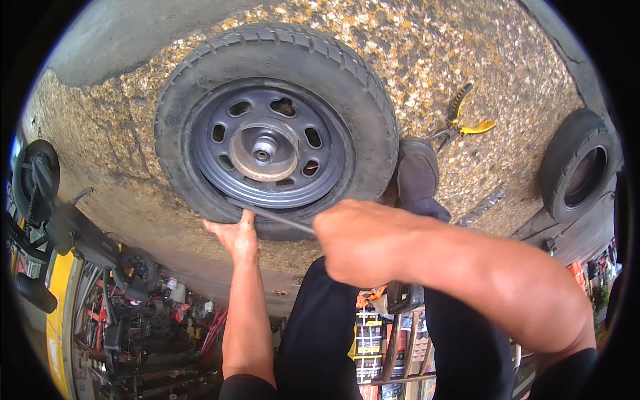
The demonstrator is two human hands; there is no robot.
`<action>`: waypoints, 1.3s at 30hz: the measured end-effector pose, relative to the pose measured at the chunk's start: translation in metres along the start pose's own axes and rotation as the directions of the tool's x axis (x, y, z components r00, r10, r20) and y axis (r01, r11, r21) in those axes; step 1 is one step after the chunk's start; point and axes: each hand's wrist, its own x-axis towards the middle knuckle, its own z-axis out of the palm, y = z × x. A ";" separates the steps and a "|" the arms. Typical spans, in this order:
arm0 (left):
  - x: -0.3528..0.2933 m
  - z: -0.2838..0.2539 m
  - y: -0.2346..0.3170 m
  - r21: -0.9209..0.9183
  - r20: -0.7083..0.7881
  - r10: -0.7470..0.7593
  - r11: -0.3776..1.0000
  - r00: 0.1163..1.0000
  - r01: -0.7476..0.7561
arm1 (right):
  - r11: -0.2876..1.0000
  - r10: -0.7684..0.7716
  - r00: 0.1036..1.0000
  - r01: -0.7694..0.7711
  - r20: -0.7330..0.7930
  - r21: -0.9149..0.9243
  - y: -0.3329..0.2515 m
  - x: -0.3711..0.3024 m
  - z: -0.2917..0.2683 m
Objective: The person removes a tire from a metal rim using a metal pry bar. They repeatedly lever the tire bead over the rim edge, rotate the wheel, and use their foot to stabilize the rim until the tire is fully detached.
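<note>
Here, the lever (283,221) is enclosed by the curled right fingers (330,243); the tyre (368,137) is touched at its near edge by the left fingers (217,229), thumb spread apart.

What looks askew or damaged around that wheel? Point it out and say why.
Near side, the tire stands off the rim, leaving a dark gap, with a metal bar at that edge; the far side shows none. Brown staining around the hub may be rust. Open pliers lie on the floor, to the right.
</note>
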 end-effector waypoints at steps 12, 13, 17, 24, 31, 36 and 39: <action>0.002 -0.003 -0.005 0.097 -0.029 -0.042 0.994 0.999 0.045 | 0.998 0.057 0.998 -0.056 0.011 -0.041 -0.016 -0.035 -0.014; 0.002 -0.003 -0.005 0.137 -0.038 -0.041 0.990 0.998 0.046 | 0.997 0.053 0.998 -0.053 0.013 -0.063 -0.016 -0.039 -0.019; 0.001 -0.002 -0.003 0.158 -0.049 -0.036 0.986 0.998 0.043 | 0.984 0.123 0.989 -0.111 0.082 -0.142 -0.034 -0.033 -0.031; 0.001 0.003 -0.001 0.261 -0.112 -0.093 0.958 0.989 0.120 | 0.945 0.257 0.964 -0.238 0.060 -0.227 -0.105 0.007 -0.016; 0.001 0.003 0.001 0.278 -0.119 -0.070 0.955 0.990 0.101 | 0.992 0.100 0.994 -0.096 0.053 -0.084 -0.095 0.010 -0.002; 0.003 0.004 -0.010 0.203 -0.107 -0.058 0.976 0.993 0.079 | 0.984 0.133 0.987 -0.121 0.086 -0.129 -0.061 -0.039 -0.035; 0.001 0.004 -0.014 0.207 -0.106 -0.023 0.977 0.994 0.044 | 0.991 0.112 0.994 -0.110 0.018 -0.080 -0.039 -0.053 -0.040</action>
